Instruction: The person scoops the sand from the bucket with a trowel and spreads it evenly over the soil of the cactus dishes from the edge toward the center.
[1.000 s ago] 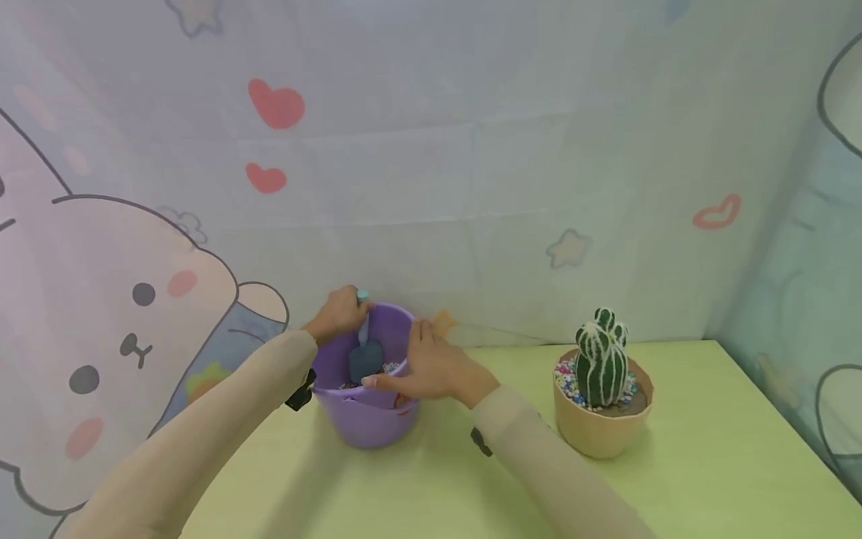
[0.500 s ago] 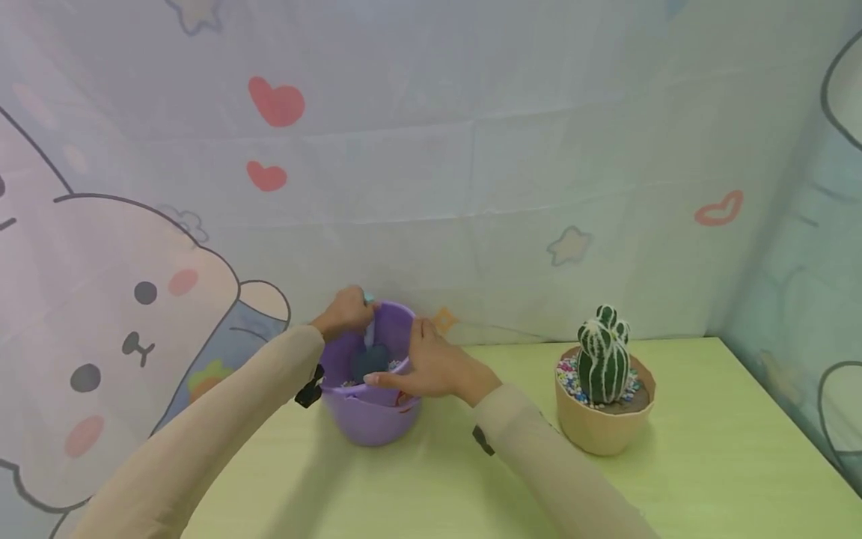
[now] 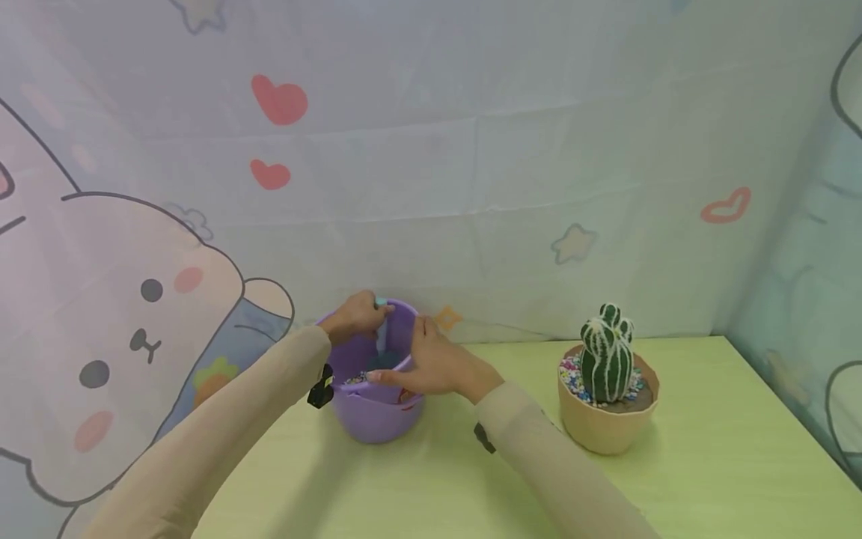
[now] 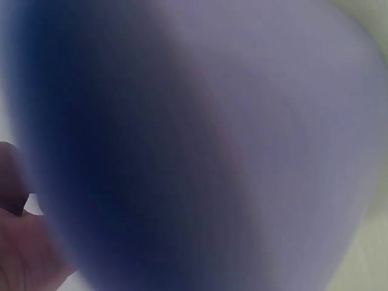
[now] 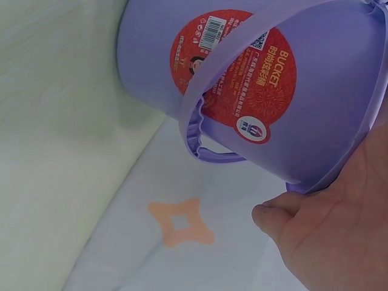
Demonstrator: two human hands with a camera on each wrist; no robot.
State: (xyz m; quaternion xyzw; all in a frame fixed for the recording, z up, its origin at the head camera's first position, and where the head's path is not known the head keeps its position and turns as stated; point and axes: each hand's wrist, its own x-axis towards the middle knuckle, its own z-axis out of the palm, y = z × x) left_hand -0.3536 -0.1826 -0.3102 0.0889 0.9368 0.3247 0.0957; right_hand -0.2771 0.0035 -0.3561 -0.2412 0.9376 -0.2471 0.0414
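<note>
Over the bucket (image 3: 378, 421), left fingers (image 3: 370, 317) grip a shovel (image 3: 382, 340).

The work area contains one bare left hand (image 3: 355, 314) and one bare right hand (image 3: 444, 365), total two; one purple plastic bucket (image 3: 379, 421) with one round red label (image 5: 264, 88); one scoop (image 3: 381, 340) with light-blue handle and dark-blue blade; one green, white-ribbed cactus (image 3: 608, 367) at right; one tan pot (image 3: 606, 431). Small multicoloured pebbles (image 3: 571, 376) form two groups; individual pieces are too small to count. The far printed sheet (image 3: 525, 165) shows three red hearts (image 3: 283, 102), two left, one right.
</note>
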